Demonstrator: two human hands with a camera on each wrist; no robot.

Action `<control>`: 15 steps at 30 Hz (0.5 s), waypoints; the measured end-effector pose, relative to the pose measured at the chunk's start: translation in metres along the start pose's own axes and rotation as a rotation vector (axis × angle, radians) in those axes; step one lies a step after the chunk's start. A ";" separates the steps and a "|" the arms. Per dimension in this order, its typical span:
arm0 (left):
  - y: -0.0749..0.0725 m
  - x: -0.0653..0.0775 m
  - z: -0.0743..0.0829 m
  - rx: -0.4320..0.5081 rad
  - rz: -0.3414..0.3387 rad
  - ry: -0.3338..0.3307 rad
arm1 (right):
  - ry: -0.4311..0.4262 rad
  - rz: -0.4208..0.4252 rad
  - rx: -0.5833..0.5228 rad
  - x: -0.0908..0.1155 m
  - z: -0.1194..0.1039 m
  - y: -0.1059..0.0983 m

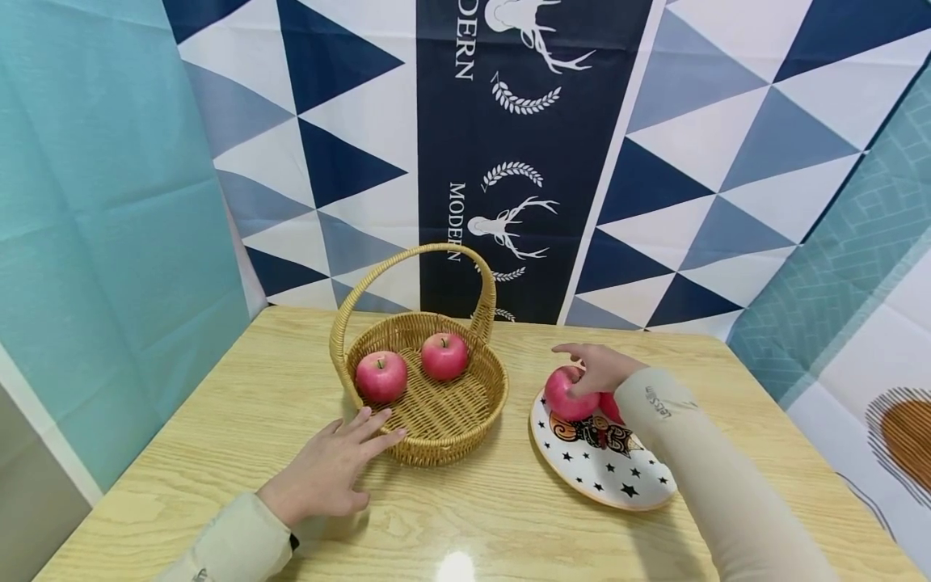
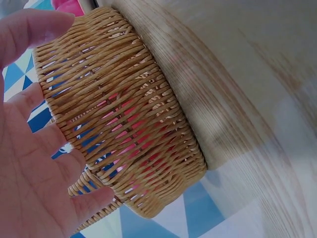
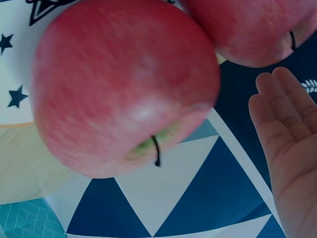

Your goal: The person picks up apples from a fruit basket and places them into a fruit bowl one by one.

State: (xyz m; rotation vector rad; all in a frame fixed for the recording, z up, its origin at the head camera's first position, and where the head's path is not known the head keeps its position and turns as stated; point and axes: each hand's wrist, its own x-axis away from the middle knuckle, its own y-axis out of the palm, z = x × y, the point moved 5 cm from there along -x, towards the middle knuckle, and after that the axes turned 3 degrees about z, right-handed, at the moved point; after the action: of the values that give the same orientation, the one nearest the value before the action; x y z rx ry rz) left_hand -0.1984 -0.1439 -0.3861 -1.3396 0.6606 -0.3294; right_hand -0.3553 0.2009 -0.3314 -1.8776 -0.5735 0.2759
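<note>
A wicker basket (image 1: pixel 436 451) with a tall handle holds two red apples, one at its left (image 1: pixel 381 377) and one at its back (image 1: pixel 444 356). My left hand (image 1: pixel 327 469) is at the basket's near left side, fingers spread along the rim; the left wrist view shows the palm (image 2: pixel 34 168) facing the woven wall (image 2: pixel 114 99). My right hand (image 1: pixel 602 369) reaches over an apple (image 1: pixel 563 396) on a white plate (image 1: pixel 578 477), its fingers extended above it. A second apple (image 1: pixel 610 407) on the plate is partly hidden by the sleeve; it looms large (image 3: pixel 124 89) in the right wrist view.
The wooden table (image 1: pixel 465 517) bears the basket left of centre and the plate to the right, with a gap between them. Patterned cloth (image 1: pixel 356 162) hangs behind the table. Pale blue panels (image 1: pixel 109 202) stand at the left.
</note>
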 end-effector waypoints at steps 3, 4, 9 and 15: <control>0.000 0.000 -0.001 0.000 0.003 0.000 | -0.015 0.009 -0.015 -0.002 -0.007 -0.005; 0.000 0.000 -0.001 0.000 0.005 0.000 | -0.026 0.016 -0.027 -0.003 -0.009 -0.007; 0.000 0.000 -0.001 0.013 0.002 -0.011 | -0.068 0.052 -0.115 -0.010 -0.023 -0.014; 0.000 0.000 0.000 0.019 -0.005 -0.010 | -0.084 0.063 -0.168 -0.015 -0.029 -0.013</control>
State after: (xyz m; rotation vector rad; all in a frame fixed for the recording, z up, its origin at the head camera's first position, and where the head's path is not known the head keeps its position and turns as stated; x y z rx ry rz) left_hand -0.1986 -0.1437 -0.3864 -1.3238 0.6446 -0.3318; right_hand -0.3586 0.1730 -0.3102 -2.0569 -0.6106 0.3585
